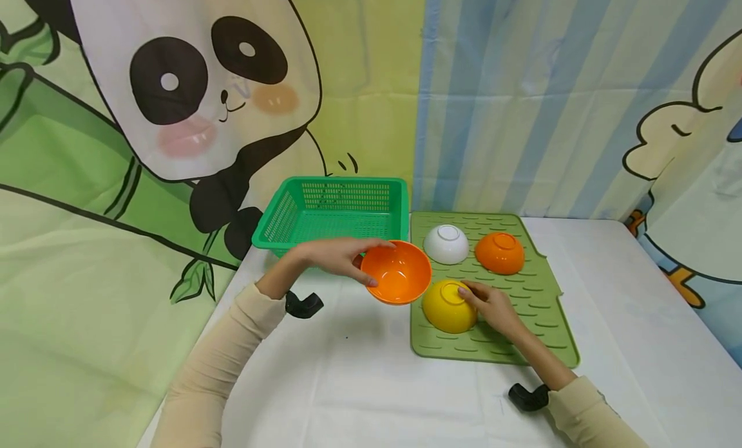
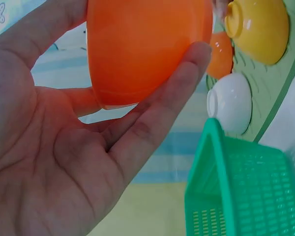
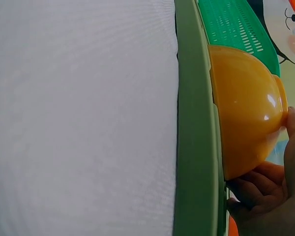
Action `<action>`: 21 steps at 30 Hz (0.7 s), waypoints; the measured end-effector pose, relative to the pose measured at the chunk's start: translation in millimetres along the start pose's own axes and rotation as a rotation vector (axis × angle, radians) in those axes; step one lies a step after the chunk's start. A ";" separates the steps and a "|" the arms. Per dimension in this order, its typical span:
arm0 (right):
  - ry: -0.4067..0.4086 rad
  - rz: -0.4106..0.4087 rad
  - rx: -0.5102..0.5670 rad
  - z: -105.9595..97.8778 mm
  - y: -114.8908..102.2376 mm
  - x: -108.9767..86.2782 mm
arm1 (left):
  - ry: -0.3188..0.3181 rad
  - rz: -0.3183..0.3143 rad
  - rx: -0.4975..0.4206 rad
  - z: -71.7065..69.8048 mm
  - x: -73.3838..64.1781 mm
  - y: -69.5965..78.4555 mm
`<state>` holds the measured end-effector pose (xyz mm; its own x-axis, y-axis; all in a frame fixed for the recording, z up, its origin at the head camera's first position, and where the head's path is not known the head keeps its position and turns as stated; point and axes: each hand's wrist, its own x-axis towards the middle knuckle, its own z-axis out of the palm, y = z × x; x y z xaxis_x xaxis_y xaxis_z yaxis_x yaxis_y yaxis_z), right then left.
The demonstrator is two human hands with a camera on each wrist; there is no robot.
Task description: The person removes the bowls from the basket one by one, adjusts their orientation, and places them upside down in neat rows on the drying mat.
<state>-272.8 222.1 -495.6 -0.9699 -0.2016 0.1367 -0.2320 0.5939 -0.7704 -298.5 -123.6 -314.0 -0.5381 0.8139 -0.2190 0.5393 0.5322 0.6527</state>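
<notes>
My left hand (image 1: 339, 256) grips an orange bowl (image 1: 397, 273) by its side, thumb at the rim and fingers around the outer wall. The bowl is held up between the green basket and the mat, its inside facing the head camera. On the mat's near left part a yellow bowl (image 1: 443, 314) lies upside down. My right hand (image 1: 494, 310) holds it from the right, with the thumb at the raised foot and the fingers (image 3: 258, 184) low on its side near the rim.
A green drying mat (image 1: 536, 306) also bears an upside-down white bowl (image 1: 446, 248) and a second orange bowl (image 1: 500, 256), both behind the yellow one. The green plastic basket (image 1: 263, 237) stands at the back left, close to the mat. A printed curtain (image 1: 382, 100) hangs behind the table.
</notes>
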 end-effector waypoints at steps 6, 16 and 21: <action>0.008 -0.011 -0.020 0.7 -0.2 0.3 | -0.045 0.050 0.003 18.7 3.1 6.1; 0.004 -0.047 -0.077 0.5 -4.1 -1.2 | -0.111 0.099 -0.038 34.1 9.9 20.0; -0.006 -0.044 -0.085 -1.1 -7.8 -1.0 | -0.122 0.097 -0.058 34.8 11.1 22.0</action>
<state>-270.2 218.5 -489.1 -0.9582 -0.2334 0.1655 -0.2802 0.6485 -0.7077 -270.0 -94.8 -327.3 -0.4009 0.8849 -0.2373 0.5446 0.4384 0.7150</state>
